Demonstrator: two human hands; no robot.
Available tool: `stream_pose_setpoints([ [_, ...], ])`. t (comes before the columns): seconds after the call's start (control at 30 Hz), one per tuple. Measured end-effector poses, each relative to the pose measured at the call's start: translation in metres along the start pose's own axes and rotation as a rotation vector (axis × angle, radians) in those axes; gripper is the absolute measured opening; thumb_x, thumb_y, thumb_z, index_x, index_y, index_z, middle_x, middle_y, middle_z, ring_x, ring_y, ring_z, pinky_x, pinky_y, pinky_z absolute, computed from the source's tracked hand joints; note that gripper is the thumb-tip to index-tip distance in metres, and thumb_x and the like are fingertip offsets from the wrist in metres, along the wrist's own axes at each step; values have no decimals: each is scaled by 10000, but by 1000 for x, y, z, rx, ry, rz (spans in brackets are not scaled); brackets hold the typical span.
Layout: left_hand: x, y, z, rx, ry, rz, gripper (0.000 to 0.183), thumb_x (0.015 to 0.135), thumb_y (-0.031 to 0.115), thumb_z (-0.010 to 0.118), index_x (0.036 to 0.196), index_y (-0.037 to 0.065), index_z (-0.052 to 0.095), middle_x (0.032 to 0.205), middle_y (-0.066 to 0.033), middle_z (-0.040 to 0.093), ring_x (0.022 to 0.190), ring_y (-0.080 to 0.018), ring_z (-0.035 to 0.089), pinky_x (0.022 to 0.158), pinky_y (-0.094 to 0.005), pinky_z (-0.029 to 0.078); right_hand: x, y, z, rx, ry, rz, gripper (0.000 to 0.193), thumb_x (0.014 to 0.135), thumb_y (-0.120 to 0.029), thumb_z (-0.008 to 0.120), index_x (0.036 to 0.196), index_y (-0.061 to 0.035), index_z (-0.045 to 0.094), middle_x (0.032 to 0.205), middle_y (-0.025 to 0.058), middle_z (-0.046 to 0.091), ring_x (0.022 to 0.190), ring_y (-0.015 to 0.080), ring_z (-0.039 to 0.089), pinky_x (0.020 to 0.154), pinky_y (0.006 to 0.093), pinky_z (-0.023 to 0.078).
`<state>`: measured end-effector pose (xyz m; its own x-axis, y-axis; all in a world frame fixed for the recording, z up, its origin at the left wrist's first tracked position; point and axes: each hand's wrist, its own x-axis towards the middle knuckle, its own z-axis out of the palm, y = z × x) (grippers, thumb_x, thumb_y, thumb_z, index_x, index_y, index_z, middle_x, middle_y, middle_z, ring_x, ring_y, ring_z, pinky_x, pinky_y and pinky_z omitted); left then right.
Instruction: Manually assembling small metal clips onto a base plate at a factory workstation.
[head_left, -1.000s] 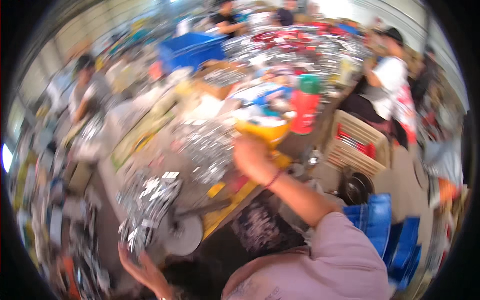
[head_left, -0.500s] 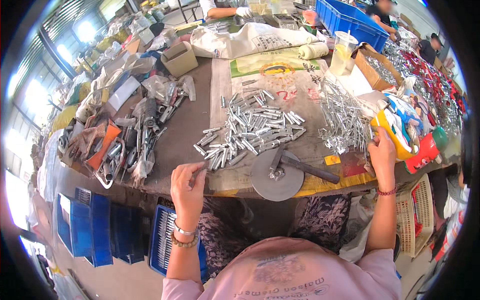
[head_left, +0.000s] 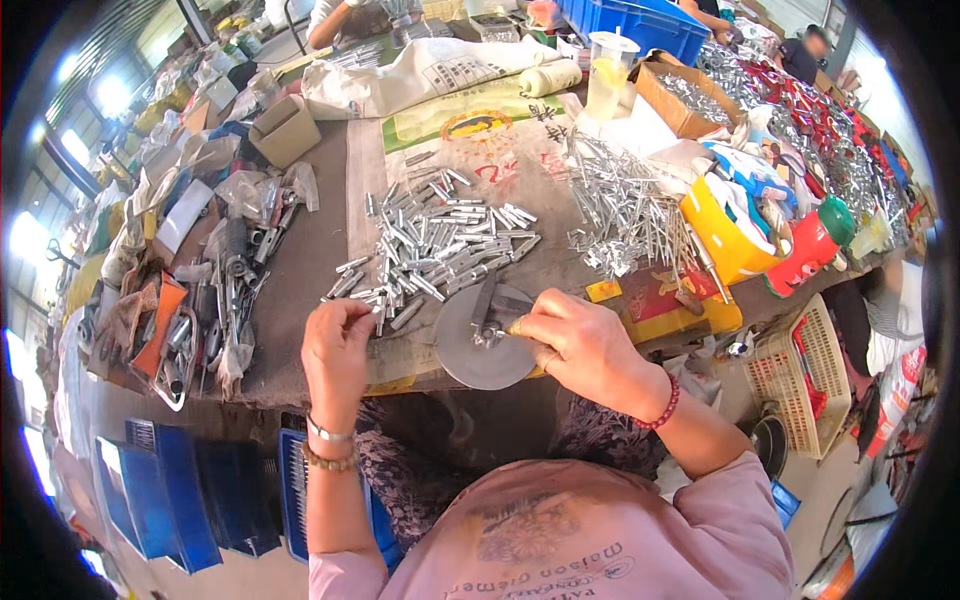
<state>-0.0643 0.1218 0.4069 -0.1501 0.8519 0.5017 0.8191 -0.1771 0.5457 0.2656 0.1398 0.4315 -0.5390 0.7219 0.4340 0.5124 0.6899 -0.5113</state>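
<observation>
My left hand (head_left: 335, 345) is at the near left edge of the pile of short silver metal tubes (head_left: 440, 245), thumb and fingers pinched together. Whatever lies between its fingertips is too small to make out. Over the round grey metal disc (head_left: 465, 360), my right hand (head_left: 580, 340) has its fingers closed near the disc's middle; what they hold is unclear. A hammer (head_left: 486, 298) rests on the disc with its head toward the tubes, and the right hand hides most of its handle. Small silver bits (head_left: 487, 335) sit mid-disc, beside the right fingertips.
Thin silver rods (head_left: 625, 205) lie heaped to the right, near a yellow packet (head_left: 720, 235) and a red jar with green lid (head_left: 815, 245). Tools and rags (head_left: 215, 300) crowd the left. Behind are a cardboard box (head_left: 690, 100), drink cup (head_left: 608, 75) and blue crate (head_left: 640, 30).
My right hand has come from the thin rods at the right to the disc, over the hammer handle. My left hand stays beside the tubes, still pinched. The whole view has shifted.
</observation>
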Motion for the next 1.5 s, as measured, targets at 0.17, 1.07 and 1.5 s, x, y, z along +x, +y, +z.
stream_pose_setpoints([
  [0.17, -30, 59, 11, -173, -182, 181, 159, 852, -1, 835, 978, 31, 744, 931, -108, 703, 887, -298, 670, 777, -395, 537, -2, 3, 9, -89, -75, -105, 156, 854, -41, 756, 1001, -81, 722, 995, 89, 605, 947, 306, 682, 792, 442, 574],
  [1.07, -52, 69, 35, -125, -137, 184, 240, 798, 66, 902, 1028, 95, 841, 904, -68, 661, 860, -282, 652, 738, -400, 524, 6, 7, 22, -13, -13, -162, 191, 782, 2, 767, 951, -85, 743, 938, 55, 627, 909, 287, 667, 790, 421, 571],
  [1.5, -52, 80, 29, -132, -162, 121, 205, 804, 46, 893, 997, 69, 826, 907, -86, 655, 863, -300, 653, 749, -409, 525, -1, 75, -32, -214, 199, 172, 160, 839, -55, 777, 993, -99, 785, 950, 90, 673, 925, 318, 722, 819, 438, 599],
])
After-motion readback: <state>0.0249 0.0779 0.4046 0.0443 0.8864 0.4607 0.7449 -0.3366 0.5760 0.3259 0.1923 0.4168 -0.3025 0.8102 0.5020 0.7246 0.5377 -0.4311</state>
